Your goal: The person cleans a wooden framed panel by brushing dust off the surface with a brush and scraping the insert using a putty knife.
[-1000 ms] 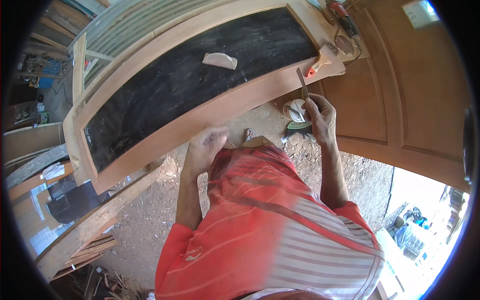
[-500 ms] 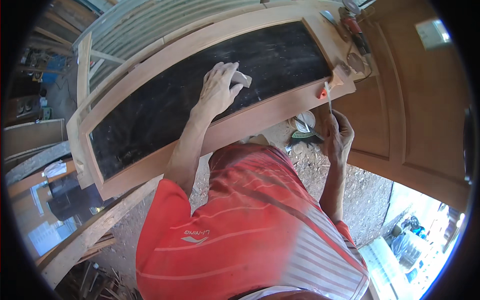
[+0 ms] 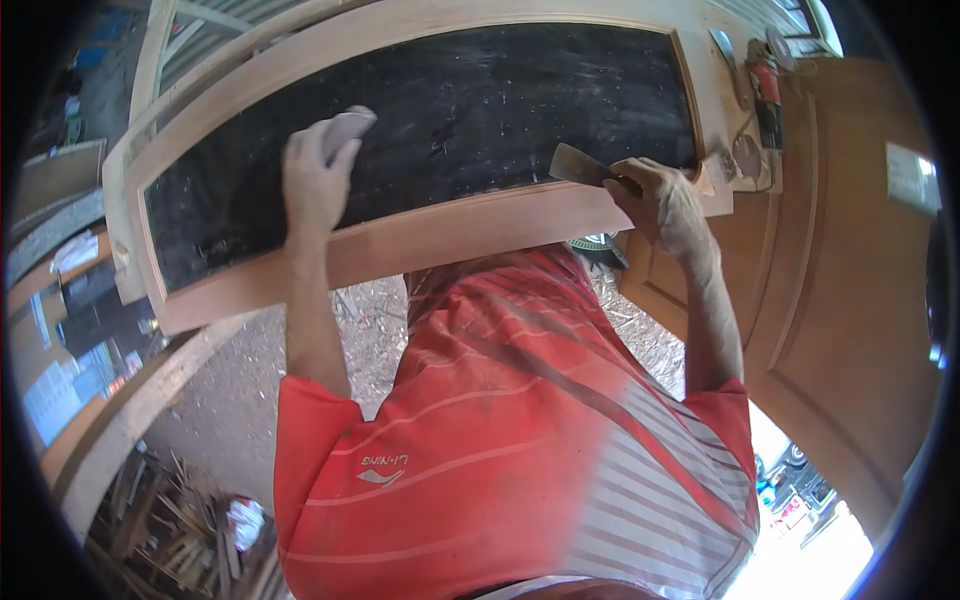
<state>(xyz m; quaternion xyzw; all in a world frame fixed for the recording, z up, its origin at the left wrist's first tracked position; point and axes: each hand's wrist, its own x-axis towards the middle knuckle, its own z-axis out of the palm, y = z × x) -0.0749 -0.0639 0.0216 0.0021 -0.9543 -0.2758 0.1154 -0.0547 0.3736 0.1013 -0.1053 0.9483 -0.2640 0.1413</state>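
Note:
A framed panel lies across in front of me, with a dark, glossy face (image 3: 450, 125) inside a pale wooden frame (image 3: 450, 242). My left hand (image 3: 312, 190) is closed around a greyish-brown pad (image 3: 348, 128) that looks like folded sandpaper, over the left half of the dark face. Whether the pad touches the surface I cannot tell. My right hand (image 3: 668, 208) grips a putty knife (image 3: 578, 165) by its handle. Its broad blade points left, over the near edge of the dark face. Part of the frame's right corner is hidden behind that hand.
An angle grinder (image 3: 766, 95) and another flat blade (image 3: 722, 45) lie at the panel's far right end. A brown panelled door (image 3: 835, 270) stands on the right. Scrap wood (image 3: 185, 530) and a crumpled white bag (image 3: 245, 522) lie on the floor at lower left.
My left hand has moved left across the dark face with the sandpaper. My right hand has come up from below the frame to its near edge, with the putty knife blade now turned left.

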